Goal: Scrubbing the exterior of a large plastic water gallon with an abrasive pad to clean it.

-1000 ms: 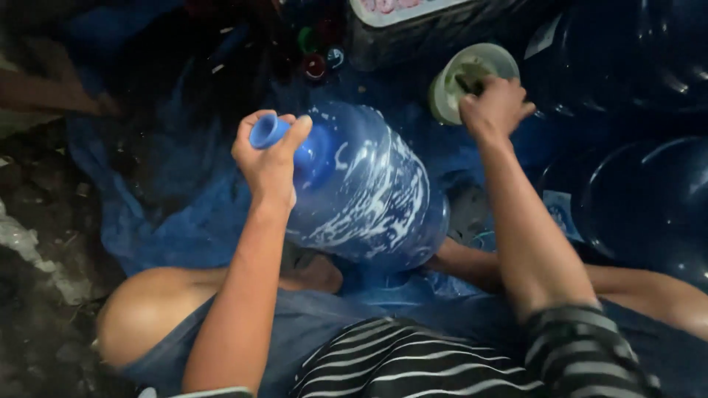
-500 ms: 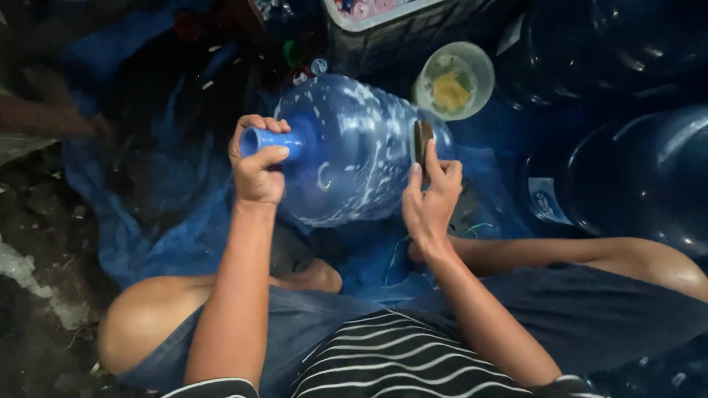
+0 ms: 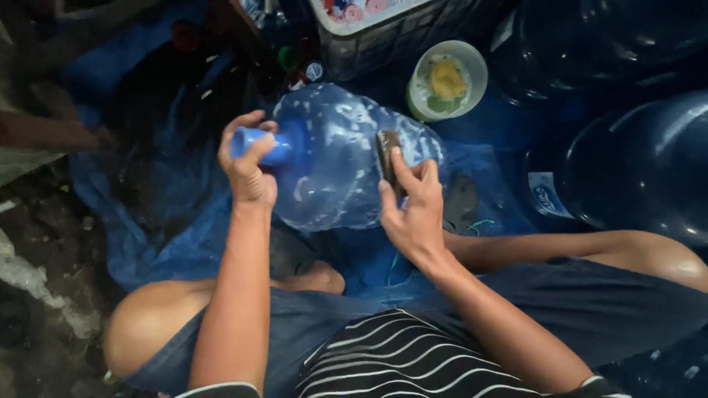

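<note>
1. Head view: left hand (image 3: 249, 166) grips the neck of the soapy blue water jug (image 3: 339, 158), lying on its side over the lap.
2. Right hand (image 3: 413, 210) presses a dark scrub pad (image 3: 388, 151) against the jug.
3. Pale bowl (image 3: 472, 66) holds a yellow sponge (image 3: 448, 77).

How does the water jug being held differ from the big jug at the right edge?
The held jug lies on its side, soapy white streaks over it, gripped at the neck by the left hand; the right hand presses a dark scrubber on it. The right-edge jug is untouched, darker, suds-free. Both are translucent blue.

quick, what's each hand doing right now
Left hand: closed around the blue jug's neck.
Right hand: pressing a dark scrubbing pad against the jug.
</note>
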